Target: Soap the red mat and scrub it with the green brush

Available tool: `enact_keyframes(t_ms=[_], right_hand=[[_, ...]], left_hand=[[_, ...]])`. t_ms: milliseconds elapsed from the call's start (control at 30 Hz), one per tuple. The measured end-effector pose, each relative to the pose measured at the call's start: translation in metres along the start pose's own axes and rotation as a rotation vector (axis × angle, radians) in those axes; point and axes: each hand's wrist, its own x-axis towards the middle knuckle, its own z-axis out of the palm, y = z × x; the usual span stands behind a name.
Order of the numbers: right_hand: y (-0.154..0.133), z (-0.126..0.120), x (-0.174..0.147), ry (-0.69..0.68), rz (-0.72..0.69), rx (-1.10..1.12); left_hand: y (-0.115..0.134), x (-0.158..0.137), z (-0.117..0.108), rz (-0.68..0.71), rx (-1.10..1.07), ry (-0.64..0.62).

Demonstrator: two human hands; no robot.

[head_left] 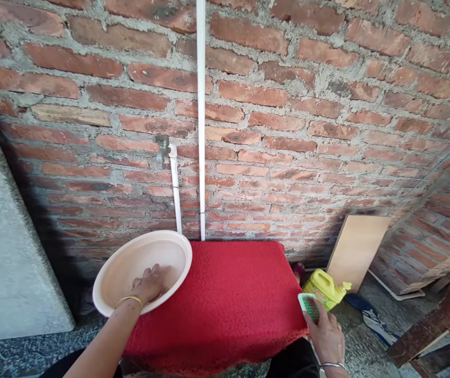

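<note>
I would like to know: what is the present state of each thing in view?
Basin: open side up, left hand inside
Brush: held in right hand
Red cloth: spread out
Tap: no water running
Yellow jug: cap seems on
Board: propped up, leaning
Slippers: lying unworn

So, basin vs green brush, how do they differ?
The basin is pale and pinkish; the green brush has a mint rim. The basin is far larger than the brush. The left hand reaches inside the basin; the right hand grips the brush. Shared: one hand at each.
</note>
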Motion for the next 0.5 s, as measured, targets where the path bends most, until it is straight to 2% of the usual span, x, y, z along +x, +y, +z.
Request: enact_keyframes(t_ms=[100,167,267,333,433,500], right_hand=[[0.003,-0.007,0.0,0.015,0.045,-0.029],[-0.012,-0.009,-0.002,0.037,-0.007,0.077],[-0.063,-0.012,-0.013,0.028,-0.138,0.34],[-0.109,-0.017,-0.029,-0.047,-0.234,0.481],[-0.172,-0.026,-0.06,-0.219,-0.364,0.554],[-0.198,-0.03,-0.076,-0.308,-0.417,0.536]], left_hand=[[0.001,0.0,0.0,-0.006,0.004,-0.013],[0.002,-0.001,-0.002,-0.003,0.007,-0.024],[0.002,-0.004,-0.005,0.0,0.012,-0.023],[0.002,-0.005,-0.007,0.001,0.013,-0.025],[0.0,-0.005,-0.007,0.015,0.013,-0.039],[-0.001,-0.005,-0.007,0.018,0.012,-0.046]])
